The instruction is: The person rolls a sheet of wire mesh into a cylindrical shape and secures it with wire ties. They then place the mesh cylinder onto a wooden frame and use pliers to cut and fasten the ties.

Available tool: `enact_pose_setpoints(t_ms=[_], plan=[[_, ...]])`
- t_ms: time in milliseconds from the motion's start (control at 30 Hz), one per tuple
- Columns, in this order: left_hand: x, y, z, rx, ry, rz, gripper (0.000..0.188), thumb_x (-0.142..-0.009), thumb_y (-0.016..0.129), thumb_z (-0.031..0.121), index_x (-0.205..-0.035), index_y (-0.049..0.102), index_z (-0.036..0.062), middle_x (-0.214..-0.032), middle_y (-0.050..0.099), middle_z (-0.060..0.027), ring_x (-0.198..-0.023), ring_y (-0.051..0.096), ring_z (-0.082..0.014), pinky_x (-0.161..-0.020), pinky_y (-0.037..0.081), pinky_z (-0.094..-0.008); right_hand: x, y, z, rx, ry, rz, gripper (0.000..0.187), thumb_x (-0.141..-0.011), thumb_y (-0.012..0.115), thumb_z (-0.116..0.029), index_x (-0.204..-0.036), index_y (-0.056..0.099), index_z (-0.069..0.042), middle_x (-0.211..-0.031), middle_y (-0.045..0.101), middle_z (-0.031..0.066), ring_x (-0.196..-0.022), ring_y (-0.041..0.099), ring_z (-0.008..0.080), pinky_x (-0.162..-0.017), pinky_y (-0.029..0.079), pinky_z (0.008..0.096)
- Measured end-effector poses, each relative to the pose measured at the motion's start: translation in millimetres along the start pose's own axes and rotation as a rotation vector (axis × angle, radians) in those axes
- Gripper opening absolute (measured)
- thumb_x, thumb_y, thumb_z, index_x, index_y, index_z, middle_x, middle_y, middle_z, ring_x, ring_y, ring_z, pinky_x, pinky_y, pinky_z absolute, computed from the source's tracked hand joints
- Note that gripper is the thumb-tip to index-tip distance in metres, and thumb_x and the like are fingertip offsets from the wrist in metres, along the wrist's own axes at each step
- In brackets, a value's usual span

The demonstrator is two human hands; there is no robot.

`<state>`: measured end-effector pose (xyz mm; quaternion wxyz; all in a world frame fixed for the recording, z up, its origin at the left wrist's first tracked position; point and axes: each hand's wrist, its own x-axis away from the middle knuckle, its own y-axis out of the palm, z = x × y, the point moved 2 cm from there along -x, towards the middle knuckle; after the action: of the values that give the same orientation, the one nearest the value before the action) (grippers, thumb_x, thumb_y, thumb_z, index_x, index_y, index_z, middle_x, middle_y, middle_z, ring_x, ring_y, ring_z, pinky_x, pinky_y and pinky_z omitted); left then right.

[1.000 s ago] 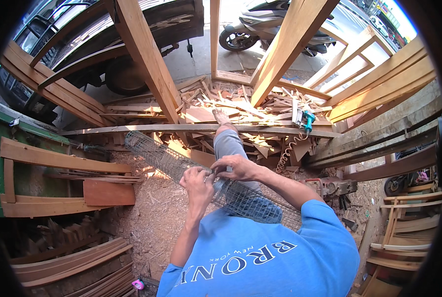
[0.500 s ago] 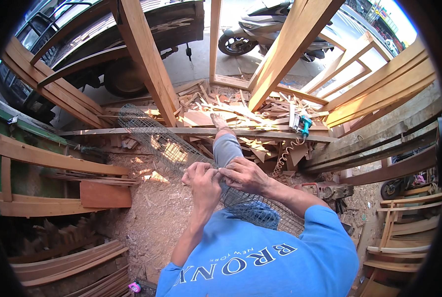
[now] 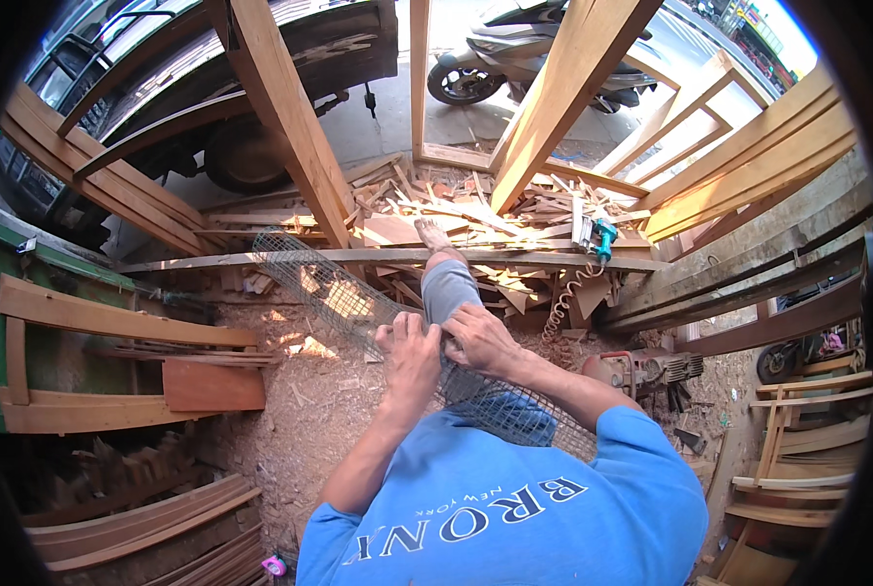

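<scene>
A long tube of grey wire mesh (image 3: pixel 324 289) lies slantwise across my bent leg, from the plank at far left back to my right side. My left hand (image 3: pixel 410 354) is closed on its edge, knuckles up, by my shin. Close beside it, my right hand (image 3: pixel 482 338) also grips the mesh, its fingers curled at the same edge. The fingertips and whatever fine piece may be between them are hidden. My bare foot (image 3: pixel 432 232) rests on the wood scraps beyond the plank.
A wooden plank (image 3: pixel 514 265) crosses in front, with a heap of wood offcuts (image 3: pixel 475 210) behind it. A teal air tool (image 3: pixel 604 237) with a coiled hose hangs at right. A red machine (image 3: pixel 620 369) stands near my right elbow. Wooden frames (image 3: pixel 124 317) are at left.
The far end of the mesh has shifted right and a little nearer. My left hand has moved slightly right, and both hands stay on the mesh.
</scene>
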<state>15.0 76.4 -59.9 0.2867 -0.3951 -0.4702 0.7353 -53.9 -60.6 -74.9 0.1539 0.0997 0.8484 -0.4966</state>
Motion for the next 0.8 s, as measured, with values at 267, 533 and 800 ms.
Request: enact_pose_setpoints(t_ms=[267,533,800], plan=[[6,12,1,0.072,-0.066,0.159,0.008,-0.081,0.07,0.012,-0.089,0.07,0.0101,-0.099,0.067,-0.0036,-0.117,0.056,-0.0229,-0.099,0.028,-0.0464,6,9,7,-0.18,0.231,-0.061,0.017,-0.083,0.064,-0.013,-0.094,0.065,0.001,-0.114,0.059,0.0208,-0.111,0.054,0.0366,-0.1,0.044,0.0447],[9,15,5,0.241,-0.078,0.276,0.009,-0.082,0.07,0.011,-0.09,0.071,0.0085,-0.1,0.066,-0.004,-0.115,0.056,-0.0245,-0.099,0.029,-0.0494,9,5,9,-0.163,0.214,-0.073,0.02,-0.084,0.064,-0.011,-0.1,0.067,0.001,-0.122,0.058,0.0221,-0.118,0.053,0.0372,-0.104,0.042,0.0451],[3,25,-6,0.405,-0.343,-0.007,0.011,-0.084,0.066,0.013,-0.09,0.071,0.0046,-0.12,0.058,-0.0092,-0.125,0.042,-0.0298,-0.102,0.023,-0.0518,9,-4,8,0.017,0.023,0.069,0.013,-0.08,0.07,-0.011,-0.091,0.067,-0.004,-0.085,0.068,0.0097,-0.082,0.067,0.0279,-0.081,0.051,0.0406]])
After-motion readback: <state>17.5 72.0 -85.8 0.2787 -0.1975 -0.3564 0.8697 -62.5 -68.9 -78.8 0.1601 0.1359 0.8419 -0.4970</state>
